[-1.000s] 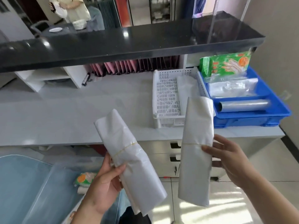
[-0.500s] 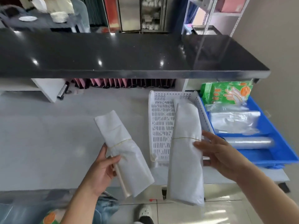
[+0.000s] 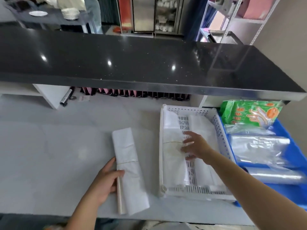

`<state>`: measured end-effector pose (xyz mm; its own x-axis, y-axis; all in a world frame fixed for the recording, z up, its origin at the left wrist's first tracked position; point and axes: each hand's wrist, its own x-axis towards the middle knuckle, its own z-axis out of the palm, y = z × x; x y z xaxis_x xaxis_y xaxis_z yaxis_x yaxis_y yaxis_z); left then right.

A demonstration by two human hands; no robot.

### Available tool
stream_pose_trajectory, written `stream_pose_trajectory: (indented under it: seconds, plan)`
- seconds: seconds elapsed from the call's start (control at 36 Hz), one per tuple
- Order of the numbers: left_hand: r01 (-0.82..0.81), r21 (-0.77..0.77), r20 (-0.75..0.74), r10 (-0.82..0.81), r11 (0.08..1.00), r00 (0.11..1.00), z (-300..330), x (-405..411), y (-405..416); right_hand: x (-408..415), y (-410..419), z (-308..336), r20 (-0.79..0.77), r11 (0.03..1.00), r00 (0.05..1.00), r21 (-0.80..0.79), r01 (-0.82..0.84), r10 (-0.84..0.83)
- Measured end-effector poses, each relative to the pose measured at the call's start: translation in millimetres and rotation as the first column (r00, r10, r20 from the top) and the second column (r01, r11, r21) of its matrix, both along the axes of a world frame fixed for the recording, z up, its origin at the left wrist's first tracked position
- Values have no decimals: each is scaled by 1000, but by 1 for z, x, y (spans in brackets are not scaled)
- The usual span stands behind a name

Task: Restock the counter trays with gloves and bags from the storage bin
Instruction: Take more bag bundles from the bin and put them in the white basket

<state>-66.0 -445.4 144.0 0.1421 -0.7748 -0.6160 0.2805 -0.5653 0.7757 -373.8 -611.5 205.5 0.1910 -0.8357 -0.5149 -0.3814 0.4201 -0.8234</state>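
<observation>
My left hand [image 3: 103, 183] grips a banded bundle of white bags [image 3: 128, 170] that lies on the grey counter, left of the white perforated tray [image 3: 221, 130]. Two more white bag bundles lie side by side inside that tray: one on the left [image 3: 171, 146], banded, and one on the right [image 3: 203, 128]. My right hand [image 3: 195, 146] hovers over the tray with fingers spread, touching the left bundle near its band and holding nothing. The blue tray [image 3: 292, 146] to the right holds a green pack of gloves [image 3: 250, 114], clear bags [image 3: 259, 146] and a clear roll [image 3: 274, 175].
A black raised countertop [image 3: 132, 63] overhangs the back of the grey work surface [image 3: 49, 146]. A metal cylinder [image 3: 66, 97] lies under it at the left, beside a row of pink folders [image 3: 132, 93]. Shelving stands behind at the right.
Both hands came down from the air. The right hand laid its bundle in the white tray and let go. The left hand lowered its bundle onto the counter.
</observation>
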Motion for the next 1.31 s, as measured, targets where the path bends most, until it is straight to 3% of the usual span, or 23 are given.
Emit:
stream_pose_trajectory:
  seconds: [0.14,0.33,0.44,0.56,0.61,0.67,0.75,0.94,1.08,1.22,1.31]
  plan:
    - [-23,20,135,20,1000,991,8,-5,4,12,9,-13,-244,956,945,-139,-258,219]
    - [-5,55,149,-4,998,989,14,-12,-1,19,13,-12,-524,852,780,-180,-492,340]
    - [-9,64,105,3,998,994,11,-19,-2,20,15,-14,-610,824,713,-167,-542,345]
    - [-23,76,103,15,997,995,14,-18,-4,15,17,-7,-609,812,717,-196,-550,340]
    - [-16,79,110,8,997,994,19,-12,-4,8,18,2,-519,812,806,-317,-490,284]
    - [9,80,109,-18,997,994,29,-3,-4,0,21,14,-327,816,920,-457,-355,217]
    - [31,55,86,-36,998,996,51,11,-2,-14,29,34,-57,851,985,-496,-171,165]
    - [48,-193,-28,-55,980,998,114,3,-10,-17,51,61,351,955,903,-246,-166,248]
    - [153,-312,-30,-171,938,985,143,-61,-34,-9,54,65,616,989,773,-85,-123,150]
    - [271,-265,-13,-284,926,959,139,-125,-54,-31,48,62,601,993,799,-110,37,37]
    - [269,-222,-35,-283,937,958,129,-145,-60,-54,50,52,602,998,798,-67,12,31]
